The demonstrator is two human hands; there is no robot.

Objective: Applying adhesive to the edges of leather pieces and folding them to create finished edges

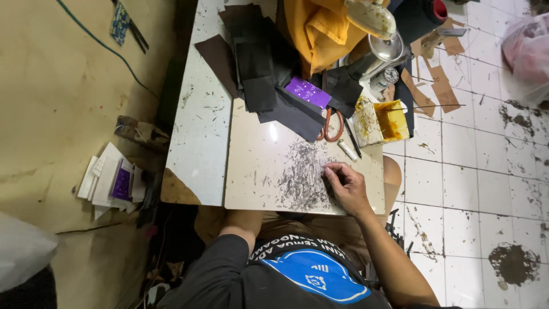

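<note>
A big pale work board [251, 171] fills the middle of the frame, lying on a white table [200, 114]. Black sheets [269, 80] are piled at its top edge. Lower down is a grey scratched patch [303, 174] — long from top to bottom. The right hand [346, 186] rests just right of that patch, fingers curled, tips touching the board; I cannot tell if it pinches anything. The left hand is hidden under the board. Orange-handled scissors [331, 126] lie above the right hand — close by.
</note>
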